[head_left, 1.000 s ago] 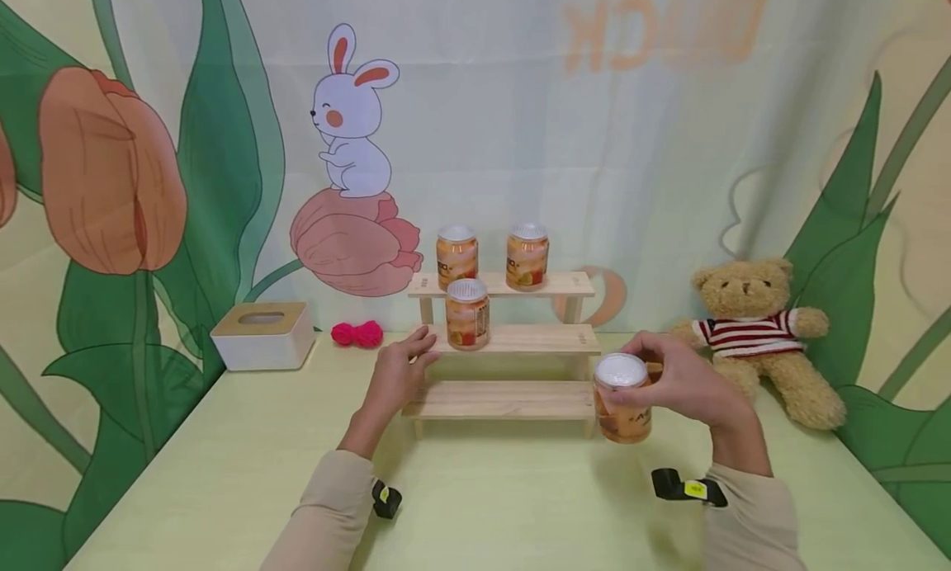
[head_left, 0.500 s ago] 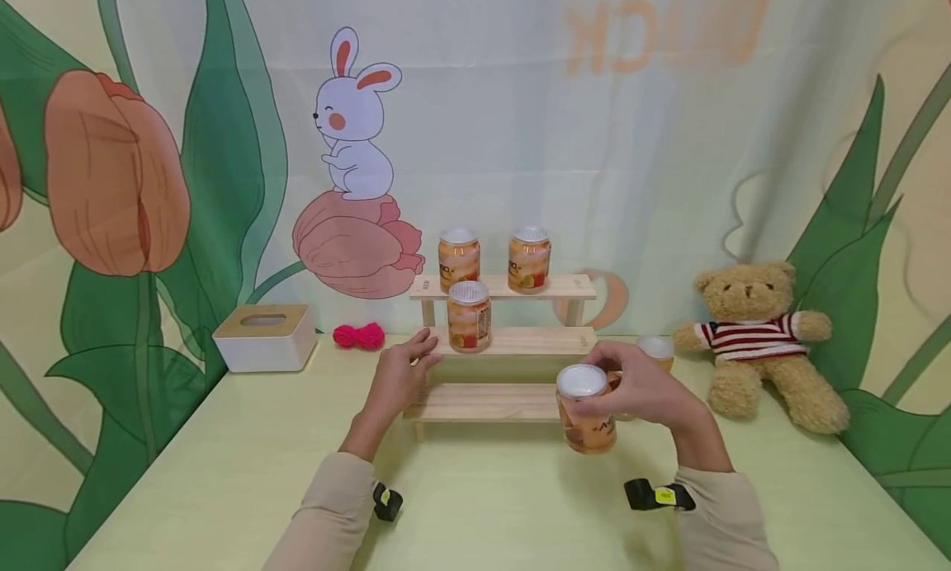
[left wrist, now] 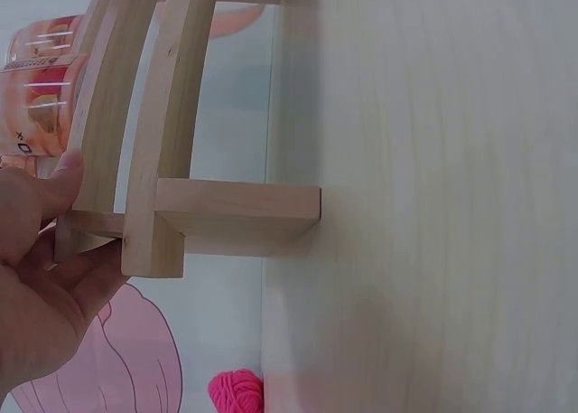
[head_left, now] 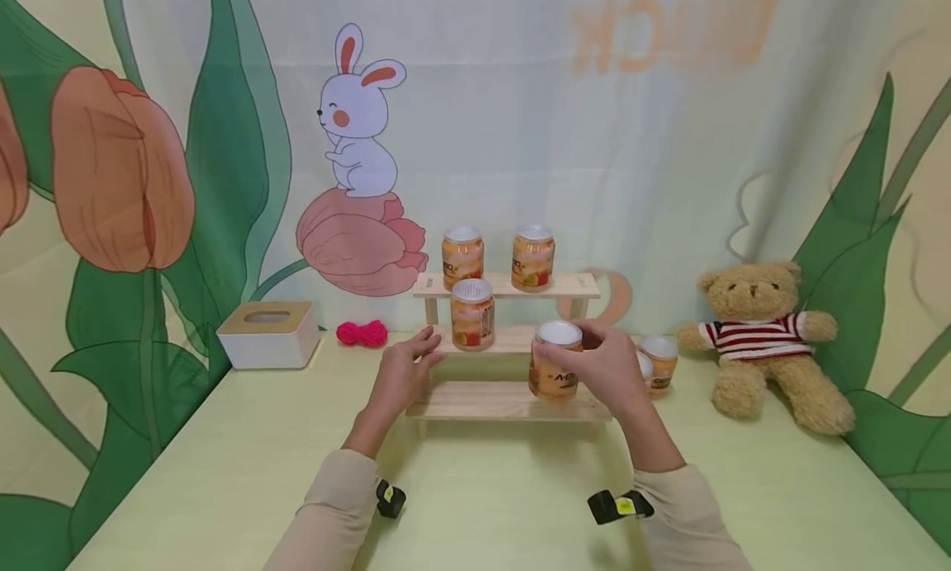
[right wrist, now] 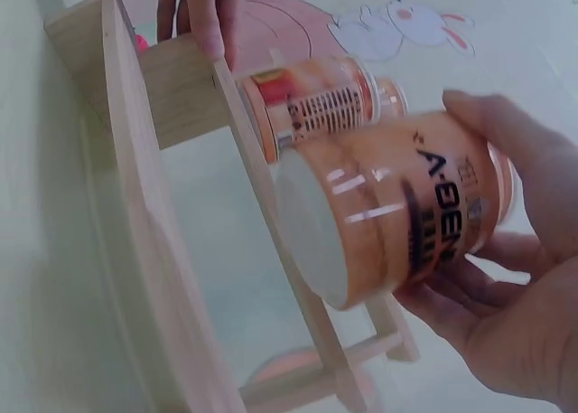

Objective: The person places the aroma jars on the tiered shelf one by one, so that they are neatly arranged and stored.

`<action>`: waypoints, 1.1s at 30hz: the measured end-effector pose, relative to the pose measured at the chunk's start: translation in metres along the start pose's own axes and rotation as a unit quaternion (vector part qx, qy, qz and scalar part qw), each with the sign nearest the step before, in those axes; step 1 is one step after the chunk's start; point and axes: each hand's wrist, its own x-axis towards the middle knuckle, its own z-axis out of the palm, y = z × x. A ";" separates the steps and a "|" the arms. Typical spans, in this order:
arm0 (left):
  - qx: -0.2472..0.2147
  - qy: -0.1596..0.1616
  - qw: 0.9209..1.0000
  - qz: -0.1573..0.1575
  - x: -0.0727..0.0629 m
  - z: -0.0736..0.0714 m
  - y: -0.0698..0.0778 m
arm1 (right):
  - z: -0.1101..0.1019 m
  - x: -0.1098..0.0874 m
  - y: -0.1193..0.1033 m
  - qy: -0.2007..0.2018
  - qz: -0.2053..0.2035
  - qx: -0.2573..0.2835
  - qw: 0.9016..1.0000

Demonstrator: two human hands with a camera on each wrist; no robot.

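Observation:
My left hand [head_left: 401, 373] holds the left end of the middle board of a three-tier wooden shelf [head_left: 475, 400]; the left wrist view shows the thumb over the board and fingers beneath. My right hand [head_left: 611, 369] grips an orange-labelled can [head_left: 553, 375] with a pale lid near its top. In the right wrist view this held can [right wrist: 388, 210] is close to the middle board's edge, right of a standing can [head_left: 473, 319]. Two matching cans, one at left [head_left: 463, 257] and one at right [head_left: 532, 259], stand on the top board.
More cans [head_left: 660, 365] stand on the table right of the shelf, partly hidden by my right hand. A teddy bear [head_left: 754, 340] sits at the far right. Pink yarn [head_left: 361, 333] and a tissue box [head_left: 269, 336] lie at the back left, before a printed curtain.
My right hand has carried its can leftward from beside the shelf, then up in front of the middle board. The cans at the right have come into view. My left hand keeps its place.

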 end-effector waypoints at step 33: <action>-0.001 -0.005 1.000 -0.015 0.001 0.000 0.000 | 0.041 0.047 0.001 0.113 -0.048 -0.029 0.992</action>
